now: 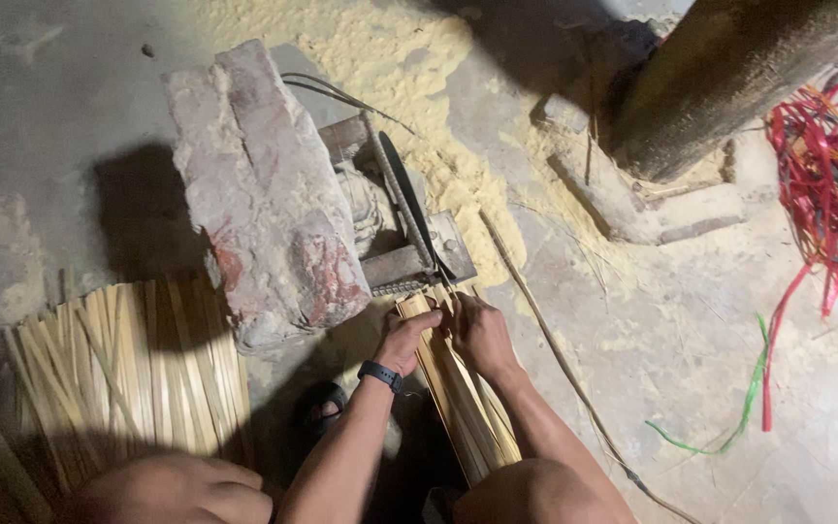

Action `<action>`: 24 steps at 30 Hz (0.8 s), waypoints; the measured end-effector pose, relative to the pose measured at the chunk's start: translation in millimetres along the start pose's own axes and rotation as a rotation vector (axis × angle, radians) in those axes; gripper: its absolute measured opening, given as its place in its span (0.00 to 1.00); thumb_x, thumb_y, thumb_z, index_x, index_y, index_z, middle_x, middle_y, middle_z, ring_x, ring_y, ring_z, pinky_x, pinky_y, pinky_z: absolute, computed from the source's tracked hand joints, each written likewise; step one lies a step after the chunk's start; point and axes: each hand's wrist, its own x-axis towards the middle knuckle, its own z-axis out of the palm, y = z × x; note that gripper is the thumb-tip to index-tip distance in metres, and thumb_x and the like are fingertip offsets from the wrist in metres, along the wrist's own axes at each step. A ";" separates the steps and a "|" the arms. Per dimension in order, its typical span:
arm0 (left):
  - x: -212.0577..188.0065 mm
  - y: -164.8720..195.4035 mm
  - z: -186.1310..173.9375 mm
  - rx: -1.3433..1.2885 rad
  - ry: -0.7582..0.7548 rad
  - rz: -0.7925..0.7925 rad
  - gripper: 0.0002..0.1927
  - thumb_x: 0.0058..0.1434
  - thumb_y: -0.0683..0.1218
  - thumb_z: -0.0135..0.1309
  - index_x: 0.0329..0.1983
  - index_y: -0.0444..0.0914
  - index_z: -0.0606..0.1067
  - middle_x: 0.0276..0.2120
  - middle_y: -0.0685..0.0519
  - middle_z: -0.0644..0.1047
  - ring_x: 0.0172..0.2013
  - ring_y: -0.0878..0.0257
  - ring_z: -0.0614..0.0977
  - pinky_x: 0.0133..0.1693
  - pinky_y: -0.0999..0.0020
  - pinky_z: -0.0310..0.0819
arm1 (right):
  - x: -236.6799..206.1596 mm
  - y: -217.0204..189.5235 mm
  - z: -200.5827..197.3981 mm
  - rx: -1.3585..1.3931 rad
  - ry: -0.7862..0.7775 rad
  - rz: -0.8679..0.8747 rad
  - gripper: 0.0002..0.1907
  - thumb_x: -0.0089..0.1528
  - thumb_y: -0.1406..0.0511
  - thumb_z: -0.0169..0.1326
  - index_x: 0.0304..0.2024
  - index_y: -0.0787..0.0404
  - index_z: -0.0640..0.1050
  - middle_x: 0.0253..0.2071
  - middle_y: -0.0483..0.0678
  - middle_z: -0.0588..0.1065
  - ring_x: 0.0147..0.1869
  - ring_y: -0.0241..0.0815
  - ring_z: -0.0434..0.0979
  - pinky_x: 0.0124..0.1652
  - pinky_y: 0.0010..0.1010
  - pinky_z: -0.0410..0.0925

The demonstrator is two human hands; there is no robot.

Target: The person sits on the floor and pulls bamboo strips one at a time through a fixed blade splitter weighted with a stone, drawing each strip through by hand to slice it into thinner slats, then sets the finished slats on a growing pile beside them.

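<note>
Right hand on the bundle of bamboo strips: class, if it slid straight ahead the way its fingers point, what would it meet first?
Probably the dark saw blade standing just beyond the bundle of bamboo strips; the right hand points up towards it, though depth is unclear.

Rough concrete floor point(691, 320), sawdust drift point(390, 58), wooden post point(720, 78), harsh light.

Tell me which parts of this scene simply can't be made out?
All from the head view:
- Front end of the pale split-bamboo strip bundle: covered by the left hand and right hand.
- Dark circular saw blade: edge-on, teeth too small.
- Red plastic strap tangle: cut off by the right edge.
</note>
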 end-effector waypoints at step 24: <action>-1.6 4.9 -3.5 -0.003 -0.065 0.030 0.26 0.52 0.38 0.68 0.52 0.24 0.73 0.50 0.44 0.81 0.54 0.56 0.81 0.61 0.60 0.68 | -10.5 12.3 7.8 0.023 0.014 0.014 0.07 0.56 0.75 0.54 0.38 0.67 0.74 0.31 0.61 0.74 0.30 0.62 0.75 0.32 0.48 0.67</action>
